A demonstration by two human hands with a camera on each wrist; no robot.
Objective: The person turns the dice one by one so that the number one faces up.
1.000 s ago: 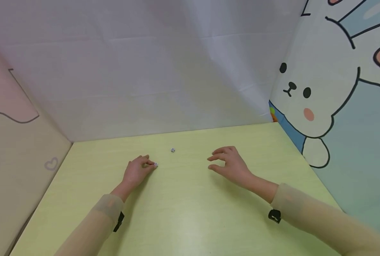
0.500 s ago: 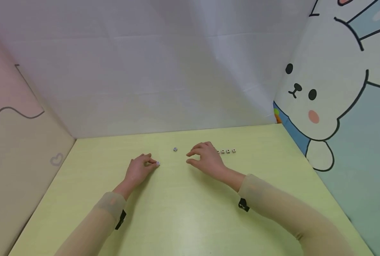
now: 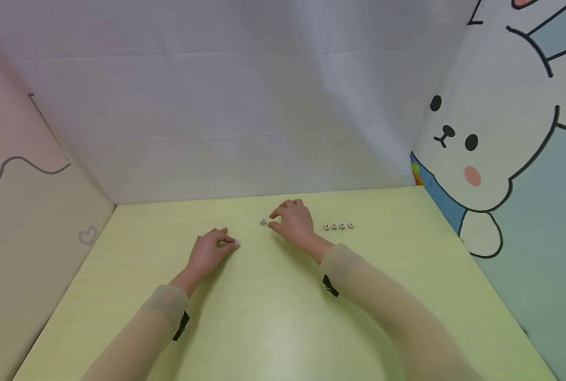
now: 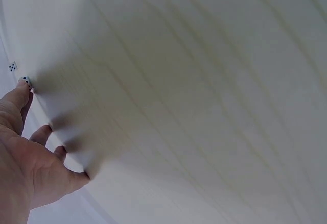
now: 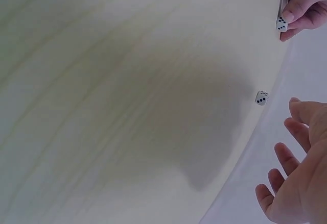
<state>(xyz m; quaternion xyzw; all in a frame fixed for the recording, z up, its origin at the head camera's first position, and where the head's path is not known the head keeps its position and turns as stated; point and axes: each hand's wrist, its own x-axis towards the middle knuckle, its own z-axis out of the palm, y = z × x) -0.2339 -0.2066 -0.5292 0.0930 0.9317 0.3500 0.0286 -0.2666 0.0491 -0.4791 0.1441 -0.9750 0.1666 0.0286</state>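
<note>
Four dice [image 3: 334, 226] lie right of another die [image 3: 263, 222].

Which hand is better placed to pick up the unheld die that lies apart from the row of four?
The right hand, most likely: it holds nothing and is right beside the unheld die. The left hand pinches another die and sits farther away.
</note>
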